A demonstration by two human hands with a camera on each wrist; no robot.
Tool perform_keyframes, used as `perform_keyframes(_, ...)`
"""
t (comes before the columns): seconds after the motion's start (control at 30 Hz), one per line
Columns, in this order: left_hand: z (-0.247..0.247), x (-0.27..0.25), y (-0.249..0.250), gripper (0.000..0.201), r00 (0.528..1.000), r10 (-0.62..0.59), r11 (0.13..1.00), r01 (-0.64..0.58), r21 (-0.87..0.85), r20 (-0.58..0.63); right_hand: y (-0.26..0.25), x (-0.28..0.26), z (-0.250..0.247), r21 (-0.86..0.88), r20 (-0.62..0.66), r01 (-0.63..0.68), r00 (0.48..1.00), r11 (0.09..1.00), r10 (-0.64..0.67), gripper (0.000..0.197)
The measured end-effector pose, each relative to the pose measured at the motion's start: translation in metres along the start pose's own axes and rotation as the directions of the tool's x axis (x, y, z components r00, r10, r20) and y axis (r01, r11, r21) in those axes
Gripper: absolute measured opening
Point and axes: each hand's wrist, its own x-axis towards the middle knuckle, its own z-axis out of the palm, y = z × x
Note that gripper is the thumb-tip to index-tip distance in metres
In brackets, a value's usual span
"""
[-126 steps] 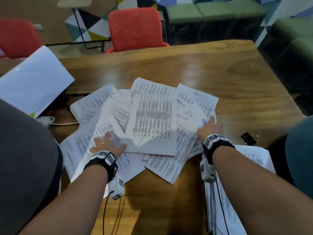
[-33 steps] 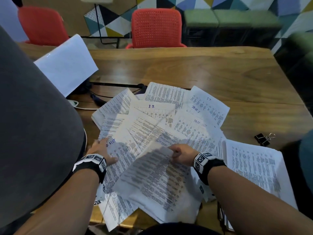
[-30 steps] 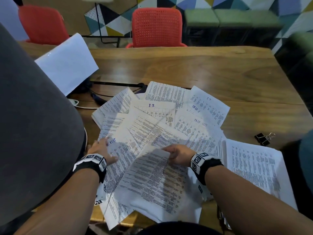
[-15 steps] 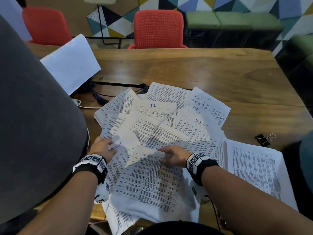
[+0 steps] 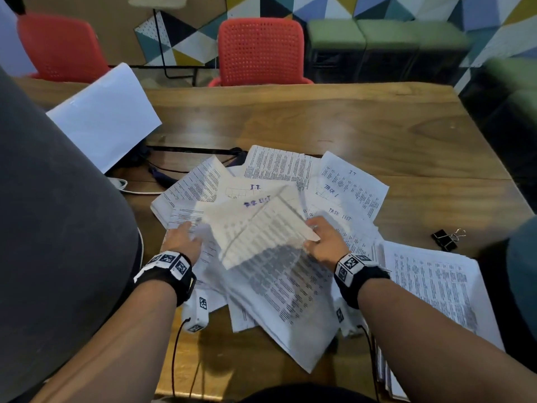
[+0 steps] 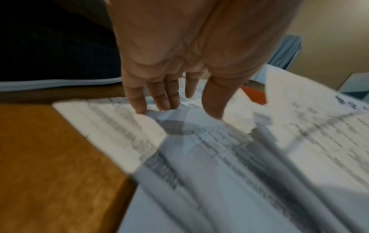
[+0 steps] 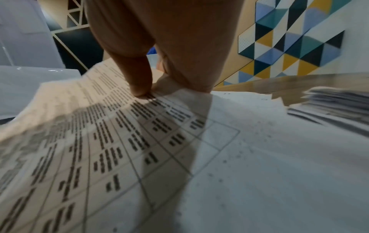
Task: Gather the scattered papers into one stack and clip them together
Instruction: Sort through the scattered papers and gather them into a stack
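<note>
Several printed papers (image 5: 279,170) lie fanned over the middle of the wooden table (image 5: 363,123). My right hand (image 5: 315,241) pinches the corner of one printed sheet (image 5: 261,228) and holds it raised above the pile; the sheet is blurred. In the right wrist view the thumb (image 7: 142,88) lies on top of that sheet (image 7: 99,134). My left hand (image 5: 186,237) rests on the papers at the pile's left side, its straight fingertips (image 6: 139,108) touching a sheet (image 6: 111,126). A black binder clip (image 5: 446,239) lies on the table to the right.
A thicker stack of printed pages (image 5: 436,286) lies at the right front. A large blank white sheet (image 5: 107,117) stands tilted at the back left, with cables (image 5: 162,175) beside it. A dark rounded shape (image 5: 58,228) fills the left. Red chairs (image 5: 261,50) stand behind the table.
My right hand has moved right and away, lifting the sheet it pinches off the pile. My left hand has shifted slightly forward on the papers.
</note>
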Motion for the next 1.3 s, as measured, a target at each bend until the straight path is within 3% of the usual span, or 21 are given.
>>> perform_keyframes(0.07,0.007,-0.001,-0.006,0.065,0.995,-0.06,0.978,0.041,0.204,0.085,0.011,0.006,-0.009,0.062,-0.067,-0.031,0.997,0.998,0.035,0.059)
perform_keyframes(0.17,0.015,0.001,-0.012,0.075,0.988,-0.098,0.96,0.063,0.272,0.119,0.026,0.015,-0.017,-0.035,-0.152,-0.038,0.988,0.999,0.032,0.046)
perform_keyframes(0.23,0.016,0.001,-0.01,0.063,0.988,-0.079,0.961,0.041,0.272,0.133,0.026,0.019,-0.022,-0.105,-0.152,-0.037,0.988,0.994,0.02,0.038)
perform_keyframes(0.33,0.011,0.007,-0.008,0.03,0.997,0.007,0.992,-0.017,0.127,0.077,0.02,0.024,-0.027,-0.136,-0.078,0.001,0.997,0.991,-0.011,0.04)
perform_keyframes(0.43,-0.001,0.013,-0.005,0.023,0.994,0.096,0.993,-0.099,-0.056,-0.052,0.009,0.034,-0.03,-0.146,-0.024,0.057,0.998,0.988,-0.061,0.044)
perform_keyframes(0.57,-0.011,0.003,0.022,0.025,0.98,0.199,0.889,-0.177,-0.422,0.008,-0.011,0.038,-0.021,-0.156,0.093,0.171,0.983,0.973,-0.158,0.038)
perform_keyframes(0.67,-0.012,0.006,0.034,0.021,0.975,0.222,0.881,-0.205,-0.427,-0.01,-0.016,0.04,-0.013,-0.099,0.099,0.104,0.991,0.99,-0.095,0.027)
perform_keyframes(0.77,-0.012,0.016,0.025,0.025,0.99,0.104,0.975,-0.12,-0.188,-0.092,-0.007,0.042,-0.009,-0.076,-0.02,0.046,0.999,0.996,-0.047,0.022)
perform_keyframes(0.87,-0.01,0.015,0.006,0.064,0.99,-0.14,0.99,0.14,0.007,0.009,0.005,0.038,-0.008,0.024,-0.212,-0.023,0.977,0.999,0.027,0.039)
perform_keyframes(0.97,-0.01,0.009,-0.003,0.079,0.968,-0.237,0.971,0.236,0.025,0.08,0.019,0.039,-0.01,0.088,-0.265,-0.198,0.94,0.976,0.215,0.041)
perform_keyframes(1.03,-0.01,0.009,-0.008,0.077,0.969,-0.246,0.969,0.245,0.006,0.033,0.026,0.04,-0.009,0.053,-0.24,-0.252,0.936,0.966,0.258,0.035)
perform_keyframes(1.1,-0.01,0.01,-0.009,0.064,0.976,-0.208,0.978,0.207,-0.026,-0.057,0.028,0.039,-0.007,-0.017,-0.182,-0.244,0.954,0.97,0.237,0.037)
perform_keyframes(1.17,-0.011,0.01,-0.007,0.051,0.981,-0.13,0.99,0.119,-0.081,-0.144,0.026,0.037,-0.006,0.019,-0.163,-0.192,0.968,0.981,0.192,0.033)
perform_keyframes(1.3,-0.025,0.004,0.013,0.035,0.96,0.089,0.989,-0.117,-0.09,-0.267,0.002,0.027,-0.017,0.093,-0.093,0.024,0.996,0.995,-0.016,0.032)
